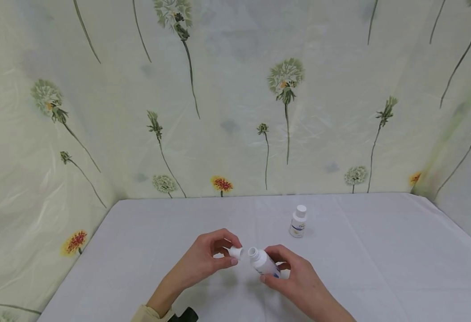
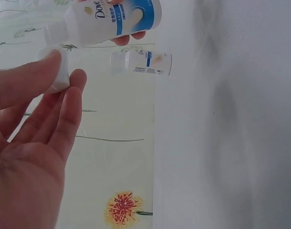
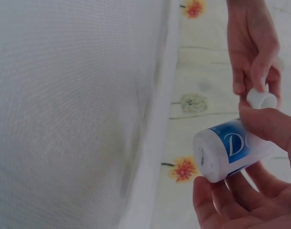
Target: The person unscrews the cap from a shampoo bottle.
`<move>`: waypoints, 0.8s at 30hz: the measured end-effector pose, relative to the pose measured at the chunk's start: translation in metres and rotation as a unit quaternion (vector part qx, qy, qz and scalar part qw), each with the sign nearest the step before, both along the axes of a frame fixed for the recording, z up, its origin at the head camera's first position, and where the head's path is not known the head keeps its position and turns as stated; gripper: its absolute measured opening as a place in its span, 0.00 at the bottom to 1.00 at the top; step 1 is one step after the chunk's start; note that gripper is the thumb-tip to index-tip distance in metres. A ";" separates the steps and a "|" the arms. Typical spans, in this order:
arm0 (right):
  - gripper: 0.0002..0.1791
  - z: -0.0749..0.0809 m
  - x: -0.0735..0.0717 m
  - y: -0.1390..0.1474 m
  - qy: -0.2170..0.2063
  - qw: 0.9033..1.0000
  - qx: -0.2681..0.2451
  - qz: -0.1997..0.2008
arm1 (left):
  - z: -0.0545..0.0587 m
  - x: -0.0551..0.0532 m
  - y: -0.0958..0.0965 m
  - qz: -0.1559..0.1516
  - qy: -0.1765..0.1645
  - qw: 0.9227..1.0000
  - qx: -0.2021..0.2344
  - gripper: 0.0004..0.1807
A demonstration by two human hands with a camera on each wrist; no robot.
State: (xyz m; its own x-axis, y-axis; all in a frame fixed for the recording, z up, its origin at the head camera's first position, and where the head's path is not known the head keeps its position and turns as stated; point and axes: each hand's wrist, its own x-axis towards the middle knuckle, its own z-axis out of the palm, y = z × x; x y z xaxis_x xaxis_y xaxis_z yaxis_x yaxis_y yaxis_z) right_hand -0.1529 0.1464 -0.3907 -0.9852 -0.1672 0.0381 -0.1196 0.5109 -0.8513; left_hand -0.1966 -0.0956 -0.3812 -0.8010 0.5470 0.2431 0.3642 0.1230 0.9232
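My left hand [image 1: 207, 257] pinches a small white cap [image 1: 236, 253] between thumb and fingers. In my right hand [image 1: 296, 277] is a white Dove bottle [image 1: 264, 263], gripped round its body and tilted so that its bare mouth points toward the cap. Cap and bottle are a short gap apart, both held above the table. The left wrist view shows the blue label on the held bottle [image 2: 114, 19]; its base [image 3: 210, 157] faces the right wrist camera. A second white Dove bottle [image 1: 298, 222], with its cap on, stands upright on the table beyond the right hand.
A white cloth covers the table [image 1: 159, 232]. Behind and on both sides hang pale sheets printed with dandelions [image 1: 235, 147]. A black object [image 1: 188, 314] shows at the left wrist, beside a cream sleeve [image 1: 149, 314].
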 end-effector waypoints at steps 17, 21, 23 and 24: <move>0.27 0.001 0.001 0.002 -0.023 0.999 -0.042 0.003 | -0.001 0.001 -0.001 -0.014 -0.030 0.999 0.024 0.18; 0.27 0.000 0.001 0.004 -0.020 0.999 -0.045 0.010 | 0.000 0.002 -0.001 -0.011 -0.048 0.999 0.017 0.17; 0.27 0.000 0.001 0.004 -0.019 0.999 -0.048 0.009 | 0.000 0.002 -0.001 -0.007 -0.060 0.998 0.015 0.16; 0.27 0.000 0.001 0.004 -0.019 0.999 -0.048 0.007 | 0.000 0.002 -0.001 -0.004 -0.063 0.998 0.013 0.16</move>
State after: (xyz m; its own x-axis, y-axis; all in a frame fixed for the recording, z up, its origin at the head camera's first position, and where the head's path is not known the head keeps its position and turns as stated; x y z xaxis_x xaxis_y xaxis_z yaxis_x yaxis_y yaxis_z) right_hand -0.1517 0.1505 -0.3903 -0.9839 -0.1780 0.0175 -0.0929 0.4251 -0.9004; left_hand -0.1949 -0.0965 -0.3815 -0.8218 0.5486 0.1540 0.2450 0.0963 0.9647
